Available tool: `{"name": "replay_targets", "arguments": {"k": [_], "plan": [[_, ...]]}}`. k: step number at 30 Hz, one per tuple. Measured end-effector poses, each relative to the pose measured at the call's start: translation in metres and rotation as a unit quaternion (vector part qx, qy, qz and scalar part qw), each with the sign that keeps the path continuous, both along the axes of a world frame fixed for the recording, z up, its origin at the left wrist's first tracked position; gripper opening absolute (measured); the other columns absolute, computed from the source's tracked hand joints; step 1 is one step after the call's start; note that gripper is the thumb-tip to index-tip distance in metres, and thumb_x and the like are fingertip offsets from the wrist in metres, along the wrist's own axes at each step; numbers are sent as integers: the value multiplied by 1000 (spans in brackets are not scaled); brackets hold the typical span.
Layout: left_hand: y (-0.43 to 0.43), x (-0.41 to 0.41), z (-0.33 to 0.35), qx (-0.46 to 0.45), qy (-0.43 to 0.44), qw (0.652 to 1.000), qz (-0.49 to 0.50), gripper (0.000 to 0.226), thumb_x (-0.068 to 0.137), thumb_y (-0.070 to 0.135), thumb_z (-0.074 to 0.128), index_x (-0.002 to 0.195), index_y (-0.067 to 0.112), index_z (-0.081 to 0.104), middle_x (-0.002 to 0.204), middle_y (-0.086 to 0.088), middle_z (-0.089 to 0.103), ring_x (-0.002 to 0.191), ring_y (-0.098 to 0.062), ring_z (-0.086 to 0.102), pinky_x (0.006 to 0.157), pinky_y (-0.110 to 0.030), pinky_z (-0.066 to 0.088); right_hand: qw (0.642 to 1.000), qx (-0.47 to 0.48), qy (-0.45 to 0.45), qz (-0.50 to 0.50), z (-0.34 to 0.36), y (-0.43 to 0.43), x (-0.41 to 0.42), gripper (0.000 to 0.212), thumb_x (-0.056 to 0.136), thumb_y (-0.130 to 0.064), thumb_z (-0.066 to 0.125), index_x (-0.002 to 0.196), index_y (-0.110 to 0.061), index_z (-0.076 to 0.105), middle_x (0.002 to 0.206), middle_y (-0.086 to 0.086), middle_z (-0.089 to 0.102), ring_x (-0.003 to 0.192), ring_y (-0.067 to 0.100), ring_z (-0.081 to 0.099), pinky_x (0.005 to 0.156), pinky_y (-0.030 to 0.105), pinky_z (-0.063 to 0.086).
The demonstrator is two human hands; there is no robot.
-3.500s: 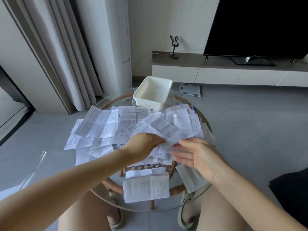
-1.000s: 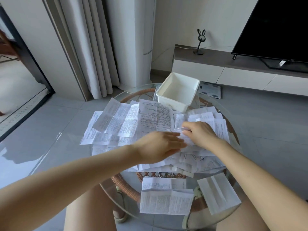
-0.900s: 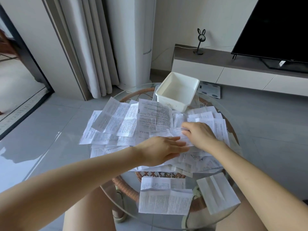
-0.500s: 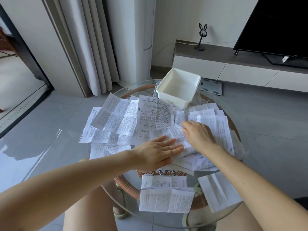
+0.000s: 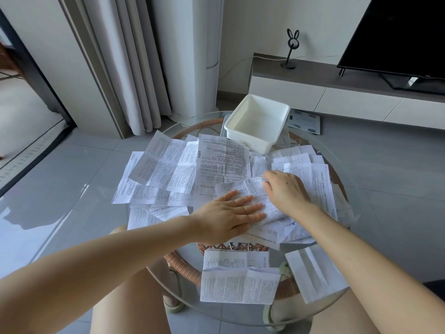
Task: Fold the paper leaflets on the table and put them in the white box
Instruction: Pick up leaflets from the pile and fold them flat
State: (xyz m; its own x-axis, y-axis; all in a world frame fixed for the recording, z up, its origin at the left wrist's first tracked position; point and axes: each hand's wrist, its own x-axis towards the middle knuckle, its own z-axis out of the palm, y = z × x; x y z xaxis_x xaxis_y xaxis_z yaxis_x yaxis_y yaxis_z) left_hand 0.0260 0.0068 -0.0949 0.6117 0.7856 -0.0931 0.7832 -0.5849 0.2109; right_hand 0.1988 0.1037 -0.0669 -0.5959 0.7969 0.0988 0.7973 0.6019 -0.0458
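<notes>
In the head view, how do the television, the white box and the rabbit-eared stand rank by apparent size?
1. television, though partly cropped
2. white box
3. rabbit-eared stand, clearly smallest

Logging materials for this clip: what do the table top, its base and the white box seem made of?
Table top: clear glossy glass; see-through, with reflections. Base: woven rattan or wicker, by its weave. White box: probably matte plastic, smooth rounded rim.

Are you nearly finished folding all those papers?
Barely started. Done: nothing yet, the white plastic box looks empty. In hand: the left hand presses one printed paper leaflet flat while the right hand pinches its far edge. Left: many spread-out white leaflets cover the round glass table; all need folding and boxing.
</notes>
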Motion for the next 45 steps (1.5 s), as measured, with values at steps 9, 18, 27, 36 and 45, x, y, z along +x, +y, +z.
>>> {"name": "replay_targets", "arguments": {"k": [9, 18, 27, 36, 45], "plan": [[-4, 0, 1, 9, 41, 999, 8, 45, 103, 40, 12, 143, 40, -7, 154, 17, -13, 143, -11, -18, 115, -35, -20, 1000, 3, -9, -3, -2, 4, -5, 23, 99, -21, 38, 101, -8, 57, 98, 8, 63, 85, 26, 59, 71, 33, 40], [-7, 2, 3, 9, 84, 996, 8, 48, 103, 40, 13, 147, 42, -6, 156, 14, -16, 143, -14, -21, 116, -39, -17, 1000, 5, -13, -9, -2, 5, -8, 23, 100, -23, 41, 103, -8, 58, 99, 8, 64, 87, 26, 59, 70, 32, 39], [-6, 5, 9, 0, 101, 995, 8, 46, 103, 40, 15, 143, 46, -8, 157, 10, -16, 143, -16, -21, 115, -39, -19, 995, -43, 55, -73, 7, -8, 2, 38, 93, -39, 54, 119, -11, 48, 109, 7, 63, 98, 30, 59, 72, 34, 39], [-7, 6, 10, 7, 109, 994, 2, 45, 98, 48, 4, 141, 48, -9, 156, 8, -19, 144, -19, -20, 115, -41, -17, 984, 42, 32, -171, -26, -63, 35, 80, 70, -70, 49, 130, -17, 52, 128, 18, 56, 119, 37, 52, 103, 55, 21], [-5, 7, 7, 1, 96, 995, 3, 46, 103, 41, 14, 144, 50, -6, 155, 11, -22, 142, -17, -24, 115, -41, -18, 968, 29, 47, -243, -24, -57, 56, 72, 79, -58, 62, 140, -25, 42, 150, 14, 33, 140, 33, 26, 112, 59, 1]]}}
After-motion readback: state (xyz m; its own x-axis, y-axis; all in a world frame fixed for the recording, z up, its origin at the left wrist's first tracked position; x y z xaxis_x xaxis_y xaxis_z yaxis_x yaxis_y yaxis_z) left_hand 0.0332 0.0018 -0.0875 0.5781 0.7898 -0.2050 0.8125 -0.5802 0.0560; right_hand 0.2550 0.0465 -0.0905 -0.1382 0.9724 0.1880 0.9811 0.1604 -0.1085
